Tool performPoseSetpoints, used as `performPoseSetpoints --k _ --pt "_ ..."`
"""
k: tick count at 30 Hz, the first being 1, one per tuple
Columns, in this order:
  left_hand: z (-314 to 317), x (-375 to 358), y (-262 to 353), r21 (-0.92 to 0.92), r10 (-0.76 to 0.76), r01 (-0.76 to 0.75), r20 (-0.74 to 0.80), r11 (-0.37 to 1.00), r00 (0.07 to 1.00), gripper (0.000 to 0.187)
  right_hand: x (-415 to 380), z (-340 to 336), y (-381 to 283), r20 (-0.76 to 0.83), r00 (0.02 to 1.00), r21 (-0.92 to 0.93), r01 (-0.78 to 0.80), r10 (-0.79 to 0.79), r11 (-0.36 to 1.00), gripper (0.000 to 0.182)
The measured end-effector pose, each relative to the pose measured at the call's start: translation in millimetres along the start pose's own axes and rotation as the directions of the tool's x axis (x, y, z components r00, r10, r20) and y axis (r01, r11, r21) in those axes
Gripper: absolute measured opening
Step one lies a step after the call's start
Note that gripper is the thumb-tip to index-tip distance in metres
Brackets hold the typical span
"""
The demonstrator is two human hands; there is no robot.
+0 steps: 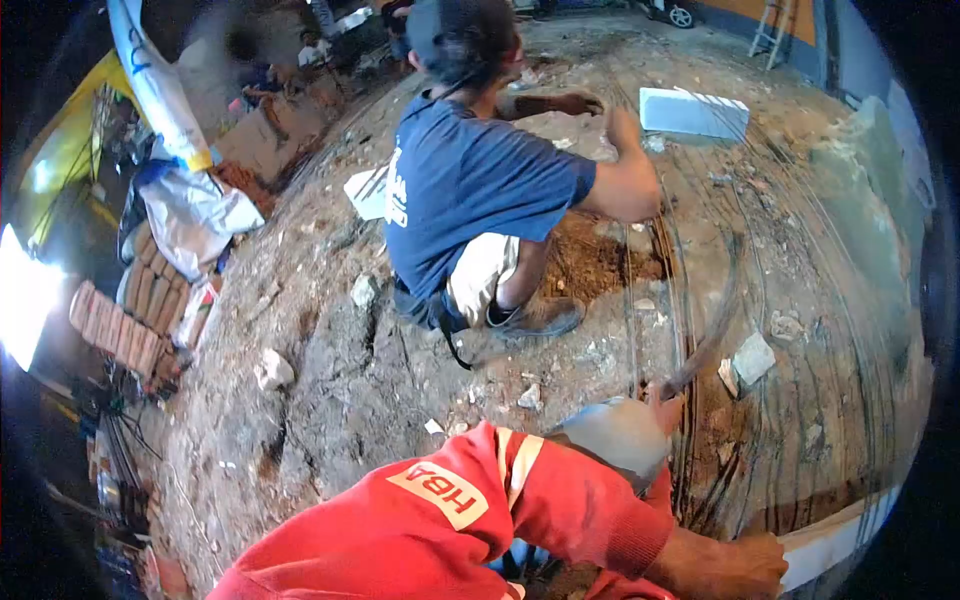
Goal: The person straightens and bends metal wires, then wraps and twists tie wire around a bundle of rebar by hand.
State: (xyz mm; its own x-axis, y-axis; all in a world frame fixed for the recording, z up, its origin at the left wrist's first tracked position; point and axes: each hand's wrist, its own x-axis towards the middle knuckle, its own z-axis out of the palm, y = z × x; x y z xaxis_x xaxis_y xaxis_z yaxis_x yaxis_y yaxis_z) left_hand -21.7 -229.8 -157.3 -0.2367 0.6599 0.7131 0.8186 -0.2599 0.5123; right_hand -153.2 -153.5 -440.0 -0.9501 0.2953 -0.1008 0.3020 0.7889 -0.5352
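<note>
Neither my left hand nor my right hand shows. At the bottom, a person in a red top (400,520) bends forward, head under a grey cap (620,437). Their nearer hand (750,566) is closed at the end of a pale board (838,540). The farther hand (668,405) is raised by a dark, blurred, long object (705,362); the exact grip is unclear. Beyond, a person in a blue shirt (470,185) squats beside dug brown soil (590,262), both forearms forward near thin lines or rods.
A white block (693,112) lies at the upper right, and a pale stone (753,358) sits right of centre. Stacked bricks or rolls (115,328) and a plastic sheet (195,215) are at left. More people (312,48) and a ladder (773,30) stand farther back.
</note>
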Motion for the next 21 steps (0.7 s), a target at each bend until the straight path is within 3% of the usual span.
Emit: performPoseSetpoints --k 1,3,7,9,10,12,16,21 --pt "-5 -1 -6 -0.030 -0.003 0.004 0.031 1.000 1.000 0.019 2 0 -3 0.003 1.000 0.000 -0.009 0.009 1.000 0.070" --pt "-8 -4 -14 0.092 -0.019 0.010 0.095 0.996 0.995 0.019 3 1 -8 0.010 1.000 0.006 -0.011 0.011 1.000 0.070" --pt "-4 -7 -38 -0.002 0.149 -0.150 -0.064 0.989 0.987 0.019 3 3 -15 0.028 0.999 -0.003 -0.033 0.033 0.999 0.071" --pt "-1 -9 -44 0.037 0.082 -0.090 0.183 0.995 0.980 0.018 4 6 -13 0.027 0.999 -0.007 -0.033 0.033 0.999 0.071" --pt "1 -8 -41 0.021 0.082 -0.087 0.169 0.996 0.982 0.018 3 6 -11 0.029 0.999 -0.009 -0.035 0.035 0.999 0.071" --pt "-2 -3 -35 0.212 0.012 -0.054 0.196 0.976 0.981 0.015 3 3 -12 0.037 0.999 -0.010 -0.032 0.032 0.999 0.071" --pt "4 -3 -30 0.178 0.030 -0.051 0.119 0.983 0.992 0.015 0 -2 -10 0.049 0.998 -0.018 -0.032 0.033 0.999 0.072" --pt "18 -6 -42 0.166 0.025 -0.056 0.184 0.984 0.983 0.013 -1 -2 -11 0.060 0.997 0.001 -0.039 0.039 0.999 0.073"
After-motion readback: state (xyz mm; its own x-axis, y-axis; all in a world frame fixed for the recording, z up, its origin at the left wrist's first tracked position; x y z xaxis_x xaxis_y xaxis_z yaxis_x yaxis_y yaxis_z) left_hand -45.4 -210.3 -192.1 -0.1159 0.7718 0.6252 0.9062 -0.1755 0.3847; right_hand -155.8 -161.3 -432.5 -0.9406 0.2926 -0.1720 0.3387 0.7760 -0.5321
